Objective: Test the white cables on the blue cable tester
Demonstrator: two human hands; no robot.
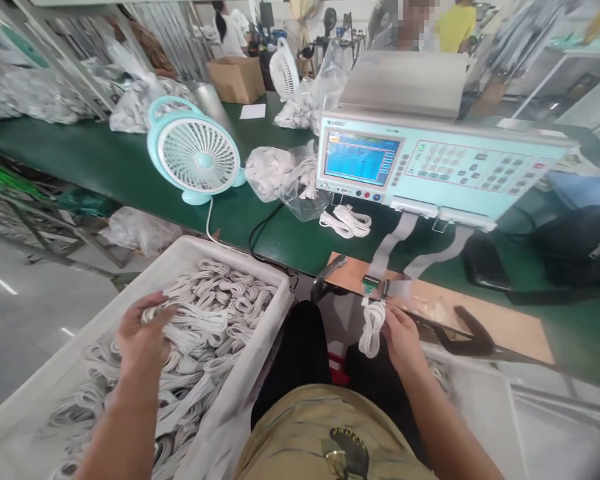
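Watching lower centre: my right hand [403, 337] pinches a white coiled cable bundle [371, 328] hanging vertically under the test fixture's connector [373, 285]; my left hand [143, 337], lower left, grips coils in the white plastic bin [260, 347].

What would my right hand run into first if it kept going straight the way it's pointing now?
The right hand, holding a coiled white cable, points up and forward toward the small test fixture at the edge of the wooden board. It would probably meet that fixture first, though depth is hard to judge.

We see bright, even workshop light, with glare streaks on the floor [5, 287] at left. Our wide lens bends and smears the frame's edges.
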